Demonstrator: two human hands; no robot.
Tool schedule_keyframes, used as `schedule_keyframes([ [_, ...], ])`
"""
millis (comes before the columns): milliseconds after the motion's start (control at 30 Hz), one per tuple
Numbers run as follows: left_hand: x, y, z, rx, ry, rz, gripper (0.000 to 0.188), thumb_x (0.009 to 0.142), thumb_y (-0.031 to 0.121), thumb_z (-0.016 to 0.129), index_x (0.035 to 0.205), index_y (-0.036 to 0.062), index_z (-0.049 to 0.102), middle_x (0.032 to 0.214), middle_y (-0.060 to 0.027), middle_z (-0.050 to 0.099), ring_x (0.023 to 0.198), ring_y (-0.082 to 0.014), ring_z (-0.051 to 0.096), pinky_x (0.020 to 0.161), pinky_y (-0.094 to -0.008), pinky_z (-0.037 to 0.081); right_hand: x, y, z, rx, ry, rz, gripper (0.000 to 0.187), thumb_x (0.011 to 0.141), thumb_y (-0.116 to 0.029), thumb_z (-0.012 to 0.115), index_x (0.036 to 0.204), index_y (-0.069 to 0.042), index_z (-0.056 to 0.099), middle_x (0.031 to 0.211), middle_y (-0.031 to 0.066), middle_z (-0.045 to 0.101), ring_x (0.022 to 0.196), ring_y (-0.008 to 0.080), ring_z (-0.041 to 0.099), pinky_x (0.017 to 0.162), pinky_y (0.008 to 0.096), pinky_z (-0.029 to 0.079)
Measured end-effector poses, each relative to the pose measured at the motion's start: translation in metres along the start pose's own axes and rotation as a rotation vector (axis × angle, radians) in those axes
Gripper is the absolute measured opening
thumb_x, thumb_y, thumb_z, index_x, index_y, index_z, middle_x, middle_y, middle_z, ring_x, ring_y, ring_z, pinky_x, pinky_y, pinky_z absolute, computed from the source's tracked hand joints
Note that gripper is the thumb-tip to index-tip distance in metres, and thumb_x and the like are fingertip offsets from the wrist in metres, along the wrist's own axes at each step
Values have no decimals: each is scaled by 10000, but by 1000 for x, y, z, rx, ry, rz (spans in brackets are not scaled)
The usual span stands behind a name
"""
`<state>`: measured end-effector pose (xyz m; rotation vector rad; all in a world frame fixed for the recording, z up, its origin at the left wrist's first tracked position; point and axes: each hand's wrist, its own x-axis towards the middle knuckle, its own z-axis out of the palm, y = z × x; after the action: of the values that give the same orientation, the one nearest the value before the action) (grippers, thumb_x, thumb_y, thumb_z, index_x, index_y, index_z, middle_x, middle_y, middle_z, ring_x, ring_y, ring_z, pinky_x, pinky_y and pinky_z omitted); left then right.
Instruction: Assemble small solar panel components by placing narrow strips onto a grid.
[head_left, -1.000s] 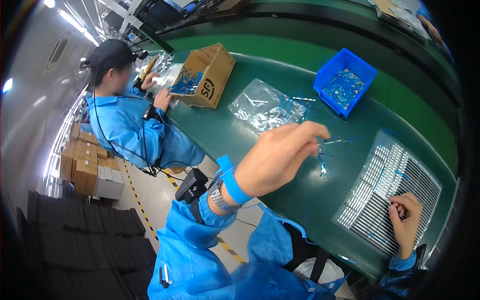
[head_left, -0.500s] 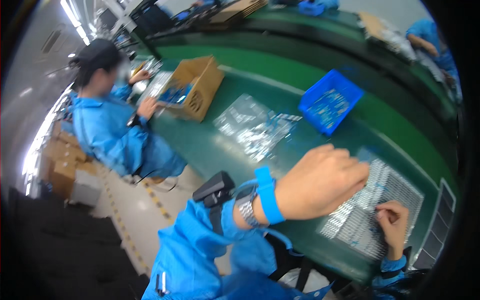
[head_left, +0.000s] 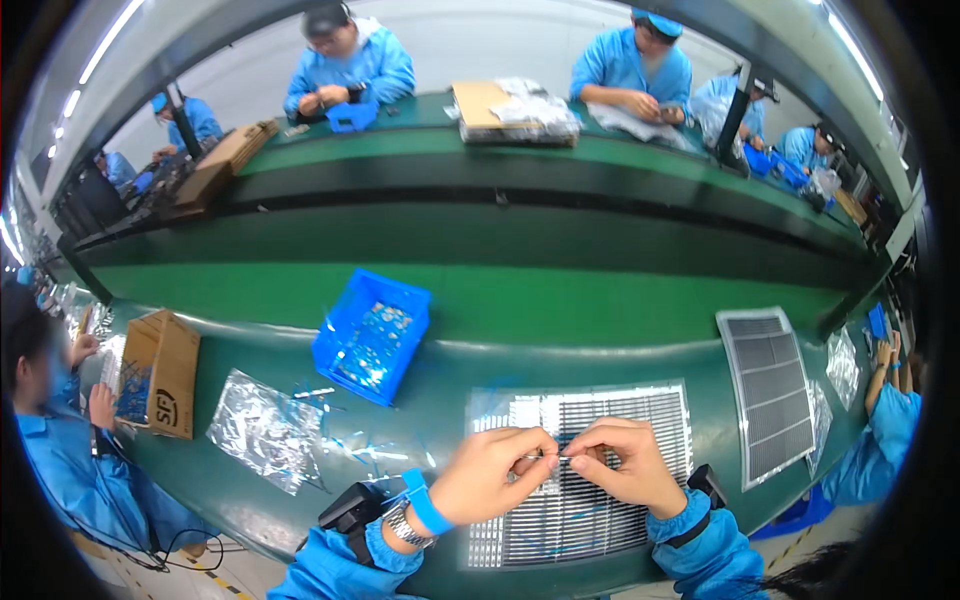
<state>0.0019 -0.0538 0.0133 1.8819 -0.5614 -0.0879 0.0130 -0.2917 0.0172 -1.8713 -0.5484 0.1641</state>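
Above a pale sheet [head_left: 625, 540] marked with dense rows of slot-like strips, my two hands meet at their fingertips. My left hand [head_left: 485, 475] pinches a tiny thin, light-coloured piece [head_left: 560, 458], too small to name. At its other end are the pinched thumb and forefinger of my right hand [head_left: 632, 466]. Both hands cover part of the sheet. A blue band and a metal watch circle my left wrist. Left of the sheet, thin silvery and blue strips [head_left: 375, 453] lie scattered beside a crinkled silvery plastic bag [head_left: 262, 425].
A blue bin [head_left: 408, 345] with many small pieces stands behind the strips. At far left, a co-worker [head_left: 75, 460] sits by an open cardboard box [head_left: 176, 385]. A dark striped panel [head_left: 768, 395] lies at right. Several people work across the far bench [head_left: 420, 120].
My view has swung right and levelled toward the bench. My left hand has come down from above the sheet's left side to meet my right hand at the fingertips.
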Motion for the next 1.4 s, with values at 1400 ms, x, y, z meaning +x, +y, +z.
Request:
schedule_keyframes([
  [1400, -9, -15, -4, -609, -179, -34, 70, 912, 24, 773, 974, 27, 739, 1105, -106, 702, 890, -134, 646, 727, -267, 517, -7, 6, 16, 504, -185, 262, 96, 980, -49, 695, 1007, 36, 730, 915, 70, 693, 820, 102, 616, 680, 259, 486],
])
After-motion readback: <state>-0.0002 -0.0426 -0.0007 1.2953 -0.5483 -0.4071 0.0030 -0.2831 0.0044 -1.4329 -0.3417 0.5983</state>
